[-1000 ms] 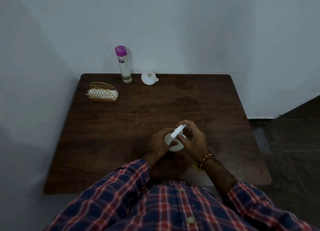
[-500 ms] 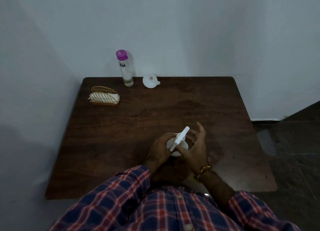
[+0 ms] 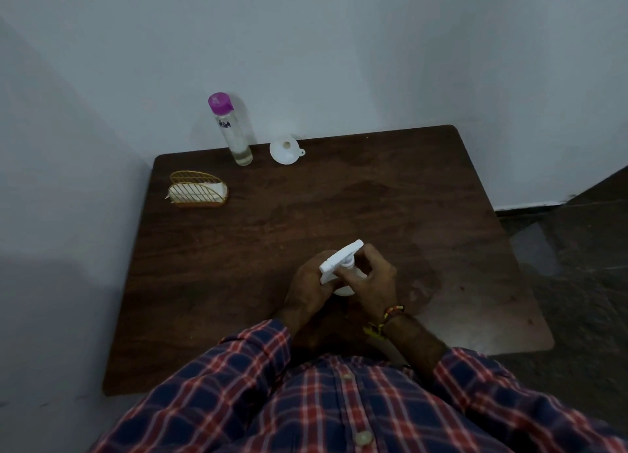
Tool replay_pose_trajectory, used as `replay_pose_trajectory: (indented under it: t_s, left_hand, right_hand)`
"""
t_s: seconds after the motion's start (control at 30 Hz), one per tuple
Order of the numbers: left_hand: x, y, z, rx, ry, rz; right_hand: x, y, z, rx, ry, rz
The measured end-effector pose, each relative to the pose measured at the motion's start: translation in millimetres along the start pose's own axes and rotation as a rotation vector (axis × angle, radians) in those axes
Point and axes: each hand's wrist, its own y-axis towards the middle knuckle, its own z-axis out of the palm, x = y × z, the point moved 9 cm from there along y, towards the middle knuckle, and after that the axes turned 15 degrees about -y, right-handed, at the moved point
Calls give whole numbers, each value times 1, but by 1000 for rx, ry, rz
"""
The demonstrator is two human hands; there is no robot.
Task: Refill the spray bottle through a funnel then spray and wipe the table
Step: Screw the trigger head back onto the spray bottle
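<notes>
**A:** What does the head camera show?

**B:** A view down onto a dark wooden table (image 3: 339, 208) pushed into a pale-walled corner. A person in a plaid shirt stands at the near edge with both hands in the near middle of the table, holding a white spray bottle (image 3: 343, 287).

**A:** How is it held?

**B:** The left hand (image 3: 307, 282) is wrapped shut around the bottle's body, most likely to keep it from turning. The right hand (image 3: 373, 284) has its fingers pinched closed at the neck, just under the white trigger head (image 3: 339, 259), which points up and away. I judge this to be the unscrewing step, since the head must come off before a funnel can go in. Whether the head is already loose, I cannot tell.

**A:** And the other things?

**B:** All sit along the far edge, well apart from the hands. A clear bottle with a purple cap (image 3: 231, 129) stands upright against the wall, with a little liquid at its bottom. Just beside it, a white funnel (image 3: 286, 150) rests with its wide mouth tilted toward the camera. Further left, a wire napkin holder (image 3: 198, 190) holds white tissues, presumably for the wiping later.
</notes>
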Motion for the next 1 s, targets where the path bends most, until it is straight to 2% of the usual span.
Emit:
replay_pose_trajectory:
  t_s: [0.1,0.17,0.37,0.57,0.67,0.73,0.8,0.9,1.0]
  left_hand:
    - [-3,-1,3,19,27,14]
    - [-2,1,4,12,30,43]
    - [9,2,3,-6,27,-43]
    - [-2,2,3,-16,94,83]
    - [-3,1,9,-8,16,46]
    - [-7,3,15,18,16,108]
    - [-11,7,19,28,18,181]
    - [-5,16,18,23,200,181]
    - [-8,15,21,84,147,196]
  right_hand:
    - [0,-5,7,160,38,-36]
    - [-2,-2,4,178,60,-64]
    - [-3,-1,-3,-17,66,14]
    - [-7,-1,-3,3,20,-30]
    - [-9,1,-2,4,-23,-54]
    - [-11,2,-5,9,-35,-59]
    - [-14,2,-9,-10,-51,-45]
    - [-16,-1,-12,-102,-26,35]
    - [-16,-1,-10,-123,4,68]
